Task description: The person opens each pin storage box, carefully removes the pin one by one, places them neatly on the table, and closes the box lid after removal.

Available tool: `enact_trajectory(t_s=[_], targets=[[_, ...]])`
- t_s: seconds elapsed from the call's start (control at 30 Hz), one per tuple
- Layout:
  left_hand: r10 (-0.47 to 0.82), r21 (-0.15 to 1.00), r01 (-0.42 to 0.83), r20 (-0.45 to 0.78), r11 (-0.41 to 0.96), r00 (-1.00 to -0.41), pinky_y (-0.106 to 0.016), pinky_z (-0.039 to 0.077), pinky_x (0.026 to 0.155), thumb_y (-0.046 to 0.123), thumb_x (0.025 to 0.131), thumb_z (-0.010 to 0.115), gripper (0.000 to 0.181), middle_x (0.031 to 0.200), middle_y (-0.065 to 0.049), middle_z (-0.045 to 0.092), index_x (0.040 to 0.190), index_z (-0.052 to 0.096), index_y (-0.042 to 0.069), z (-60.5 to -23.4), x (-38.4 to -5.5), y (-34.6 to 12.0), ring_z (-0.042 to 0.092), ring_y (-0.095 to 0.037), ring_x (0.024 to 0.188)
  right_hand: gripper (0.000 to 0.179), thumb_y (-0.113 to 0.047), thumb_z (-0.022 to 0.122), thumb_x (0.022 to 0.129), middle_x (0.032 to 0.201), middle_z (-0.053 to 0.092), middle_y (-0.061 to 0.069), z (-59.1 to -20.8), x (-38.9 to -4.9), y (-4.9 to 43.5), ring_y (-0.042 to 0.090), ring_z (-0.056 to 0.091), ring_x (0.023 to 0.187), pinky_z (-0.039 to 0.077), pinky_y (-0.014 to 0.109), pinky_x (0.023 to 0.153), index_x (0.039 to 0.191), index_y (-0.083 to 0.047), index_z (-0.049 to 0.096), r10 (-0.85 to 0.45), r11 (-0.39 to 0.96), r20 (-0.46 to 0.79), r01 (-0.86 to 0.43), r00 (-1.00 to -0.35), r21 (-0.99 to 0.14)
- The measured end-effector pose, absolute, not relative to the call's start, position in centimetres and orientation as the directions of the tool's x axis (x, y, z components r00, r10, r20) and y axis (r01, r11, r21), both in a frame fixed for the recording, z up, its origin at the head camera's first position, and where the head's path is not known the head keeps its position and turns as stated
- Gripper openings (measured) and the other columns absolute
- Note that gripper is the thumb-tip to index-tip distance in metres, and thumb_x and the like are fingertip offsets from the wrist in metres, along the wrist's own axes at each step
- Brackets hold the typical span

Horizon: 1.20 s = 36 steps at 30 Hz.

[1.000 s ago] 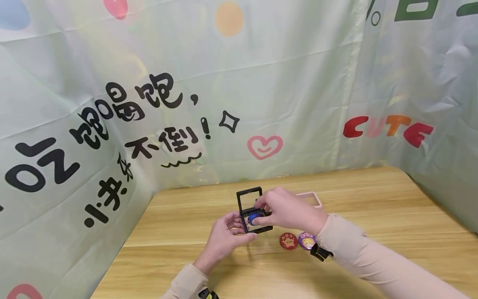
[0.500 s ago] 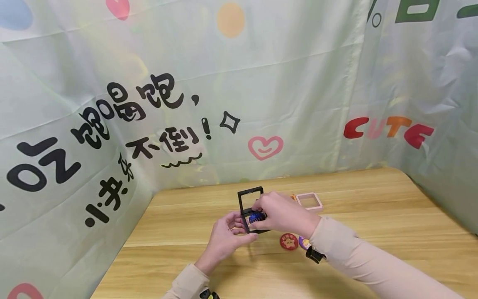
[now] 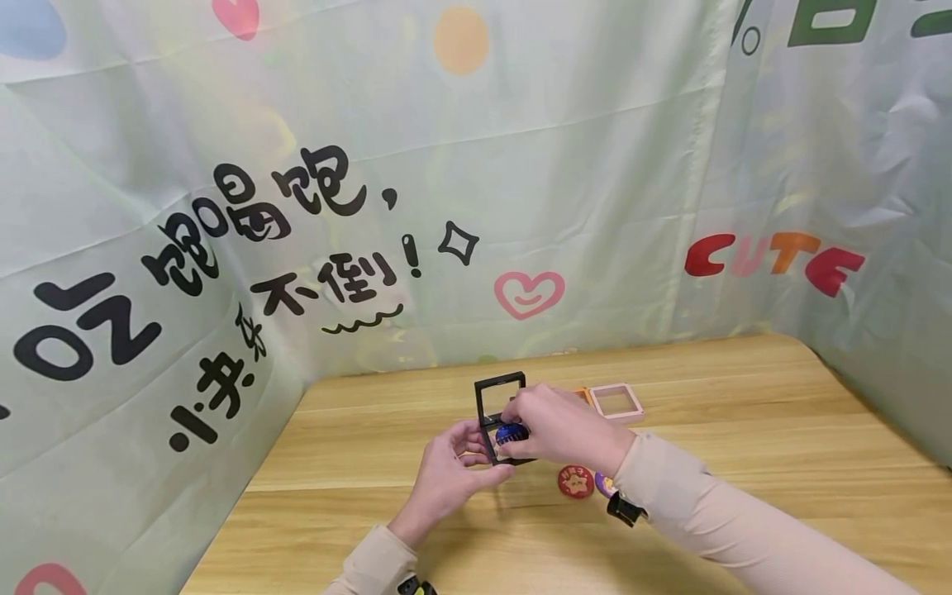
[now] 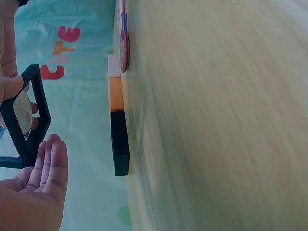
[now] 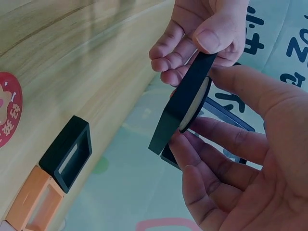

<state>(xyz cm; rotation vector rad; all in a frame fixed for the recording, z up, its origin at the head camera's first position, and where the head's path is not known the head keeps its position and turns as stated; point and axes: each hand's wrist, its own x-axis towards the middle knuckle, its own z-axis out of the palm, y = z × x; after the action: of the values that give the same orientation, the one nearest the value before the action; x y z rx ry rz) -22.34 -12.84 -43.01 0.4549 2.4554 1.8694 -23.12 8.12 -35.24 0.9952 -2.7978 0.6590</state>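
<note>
In the head view a black hinged display frame (image 3: 480,405) stands opened above the table, its two halves at an angle. My left hand (image 3: 449,475) grips the frame's left side; the right wrist view has its thumb on one face and its fingers behind. A round blue button badge (image 3: 511,434) sits at the lower half, pinched between thumb and fingers of my right hand (image 3: 573,426). Its pale back (image 4: 22,113) shows through the frame opening in the left wrist view. Seen edge-on in the right wrist view, the badge lies close against the frame; contact with the film is unclear.
A red star badge (image 3: 576,482) and a purple badge (image 3: 604,483), partly behind the right wrist, lie on the wooden table (image 3: 357,430). Behind my right hand, pink (image 3: 621,417), orange (image 5: 26,195) and black (image 5: 53,156) frames stand in a row. A printed curtain (image 3: 595,165) encloses the table.
My right hand has shifted slightly left with the blue badge, uncovering the orange frame and more of the pink one. The right wrist covers more of the purple badge. My left hand barely moved.
</note>
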Motion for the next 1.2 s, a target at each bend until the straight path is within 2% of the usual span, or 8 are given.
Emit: enact_trajectory(t_s=[0.27,0.8,1.2], targets=[[0.24,0.945,0.223,0.165,0.241,-0.957,-0.025,0.066,0.086,0.007,0.076,0.096,0.059,0.106,-0.016,0.071,0.128,0.068,-0.002,-43.09,-22.33,-12.88,0.071,-0.015,0.091,0.017,-0.027,0.089,0.089,0.073,0.066,-0.01,-35.27,-23.09,7.97,0.004,0.053,0.058,0.045,0.02,0.049,0.086,-0.014,0.078,-0.576,0.7,0.227,-0.617,-0.785,-0.36],[0.247,0.942,0.217,0.153,0.257,-0.957,-0.033,0.067,0.09,0.011,0.078,0.096,0.059,0.108,-0.016,0.07,0.129,0.068,-0.001,-42.98,-22.2,-13.25,0.071,-0.017,0.092,0.016,-0.026,0.087,0.09,0.077,0.068,-0.006,-35.36,-23.12,7.92,0.005,0.054,0.063,0.046,0.021,0.053,0.093,-0.012,0.08,-0.578,0.7,0.231,-0.621,-0.783,-0.353],[0.278,0.939,0.224,0.149,0.262,-0.949,-0.029,0.067,0.089,0.01,0.078,0.096,0.058,0.113,-0.027,0.07,0.128,0.068,-0.001,-43.32,-22.37,-13.54,0.072,-0.017,0.093,0.019,-0.028,0.087,0.091,0.085,0.069,-0.003,-35.48,-22.96,8.51,0.006,0.054,0.072,0.048,0.021,0.06,0.099,-0.012,0.081,-0.585,0.693,0.261,-0.641,-0.768,-0.33]])
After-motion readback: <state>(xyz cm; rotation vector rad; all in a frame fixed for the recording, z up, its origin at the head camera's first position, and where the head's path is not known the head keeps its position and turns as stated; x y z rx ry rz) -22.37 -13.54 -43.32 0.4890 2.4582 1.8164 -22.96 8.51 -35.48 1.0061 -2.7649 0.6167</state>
